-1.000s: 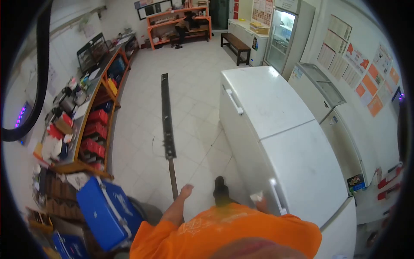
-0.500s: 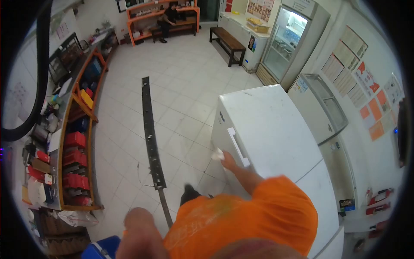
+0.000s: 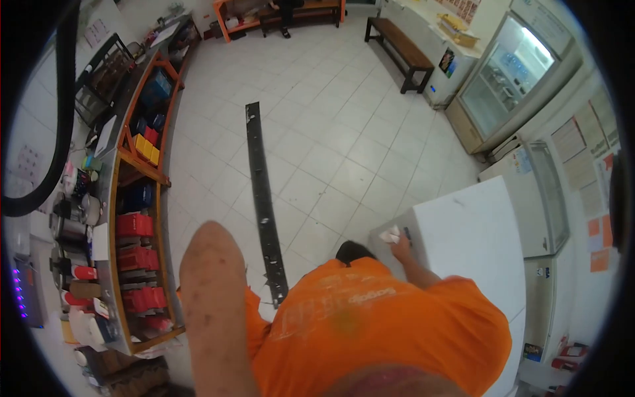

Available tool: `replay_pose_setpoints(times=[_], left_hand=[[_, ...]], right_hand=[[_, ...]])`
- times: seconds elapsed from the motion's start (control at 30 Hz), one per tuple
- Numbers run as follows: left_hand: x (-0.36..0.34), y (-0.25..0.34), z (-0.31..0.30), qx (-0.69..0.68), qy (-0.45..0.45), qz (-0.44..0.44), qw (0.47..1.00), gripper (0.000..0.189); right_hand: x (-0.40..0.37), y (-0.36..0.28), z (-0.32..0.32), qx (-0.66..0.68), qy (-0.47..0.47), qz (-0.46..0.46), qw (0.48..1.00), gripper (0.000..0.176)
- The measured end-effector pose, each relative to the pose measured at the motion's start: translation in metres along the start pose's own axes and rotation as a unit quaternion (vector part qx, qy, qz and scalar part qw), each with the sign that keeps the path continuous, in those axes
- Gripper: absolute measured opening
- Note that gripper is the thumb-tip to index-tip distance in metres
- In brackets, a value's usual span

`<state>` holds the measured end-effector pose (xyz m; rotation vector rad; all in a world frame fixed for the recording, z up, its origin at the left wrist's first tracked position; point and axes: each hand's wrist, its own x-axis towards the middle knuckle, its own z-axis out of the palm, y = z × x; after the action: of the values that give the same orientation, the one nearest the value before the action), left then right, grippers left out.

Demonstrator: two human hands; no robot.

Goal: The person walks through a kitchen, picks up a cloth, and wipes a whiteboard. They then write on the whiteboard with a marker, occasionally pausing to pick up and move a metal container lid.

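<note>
Out at the right, my right hand (image 3: 401, 249) is closed around a crumpled white tissue (image 3: 390, 235), which sticks out past the fingertips. Hand and tissue overlap the front end of a white chest freezer (image 3: 463, 231) in this view. My left arm (image 3: 218, 298) is raised on the left with its bent elbow toward the camera; the left hand itself is out of sight. Below, my orange shirt (image 3: 370, 317) fills the lower middle, and a dark shoe (image 3: 354, 251) shows just ahead of it.
A long dark strip (image 3: 261, 192) lies along the tiled floor (image 3: 331, 145). Shelving (image 3: 126, 172) with red boxes (image 3: 135, 260) runs down the left. Ahead right stand a wooden bench (image 3: 400, 49) and a glass-door fridge (image 3: 506, 73). A seated person (image 3: 286, 13) shows at the back.
The view has moved forward and turned left, so the freezer sits farther right. My left arm has come up higher into view. The tissue is still in my right hand.
</note>
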<state>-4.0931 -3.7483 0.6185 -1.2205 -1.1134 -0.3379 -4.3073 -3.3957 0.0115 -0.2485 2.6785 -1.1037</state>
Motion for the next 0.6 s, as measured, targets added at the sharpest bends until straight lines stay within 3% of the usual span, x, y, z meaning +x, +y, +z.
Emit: replay_pose_setpoints(times=[0.07, 0.13, 0.2, 0.23, 0.3, 0.37, 0.43, 0.47, 0.5, 0.53, 0.57, 0.6], left_hand=[[-0.029, -0.05, -0.002, -0.004, -0.014, -0.011, 1.0, 0.033], [-0.06, -0.097, -0.004, -0.001, -0.028, -0.016, 0.999, 0.033], [-0.09, -0.138, -0.003, 0.011, -0.04, -0.02, 0.999, 0.033], [-0.106, -0.161, -0.002, 0.016, -0.046, -0.024, 0.999, 0.033], [-0.132, -0.203, -0.001, 0.03, -0.053, -0.024, 0.998, 0.033], [-0.156, -0.244, -0.003, 0.041, -0.066, -0.022, 0.997, 0.034], [-0.177, -0.279, -0.008, 0.063, -0.081, -0.031, 0.994, 0.034], [-0.188, -0.297, -0.013, 0.075, -0.088, -0.041, 0.992, 0.034], [-0.2, -0.315, -0.016, 0.088, -0.098, -0.053, 0.99, 0.034], [-0.211, -0.331, -0.022, 0.101, -0.106, -0.057, 0.988, 0.034], [-0.224, -0.348, -0.025, 0.109, -0.112, -0.06, 0.986, 0.034], [-0.239, -0.364, -0.031, 0.118, -0.118, -0.062, 0.984, 0.034]], right_hand=[[0.006, 0.016, 0.005, 0.0, 0.005, 0.01, 1.0, 0.046], [0.018, -0.009, -0.002, -0.014, -0.006, 0.017, 1.0, 0.048], [0.053, -0.037, -0.009, -0.035, -0.046, 0.145, 0.988, 0.047], [0.082, -0.026, 0.001, -0.038, -0.052, 0.142, 0.988, 0.047], [0.165, -0.015, 0.018, -0.07, -0.043, 0.098, 0.992, 0.046], [0.265, -0.06, 0.019, -0.039, 0.027, 0.051, 0.998, 0.045], [0.381, -0.105, 0.027, 0.032, 0.009, -0.002, 0.999, 0.045], [0.44, -0.129, 0.033, -0.062, 0.006, -0.042, 0.997, 0.049], [0.501, -0.164, 0.04, -0.092, -0.028, 0.007, 0.995, 0.05], [0.556, -0.192, 0.051, -0.035, -0.013, -0.118, 0.992, 0.048], [0.613, -0.22, 0.069, -0.044, 0.032, -0.168, 0.984, 0.045], [0.66, -0.261, 0.078, -0.057, 0.004, -0.172, 0.983, 0.05]])
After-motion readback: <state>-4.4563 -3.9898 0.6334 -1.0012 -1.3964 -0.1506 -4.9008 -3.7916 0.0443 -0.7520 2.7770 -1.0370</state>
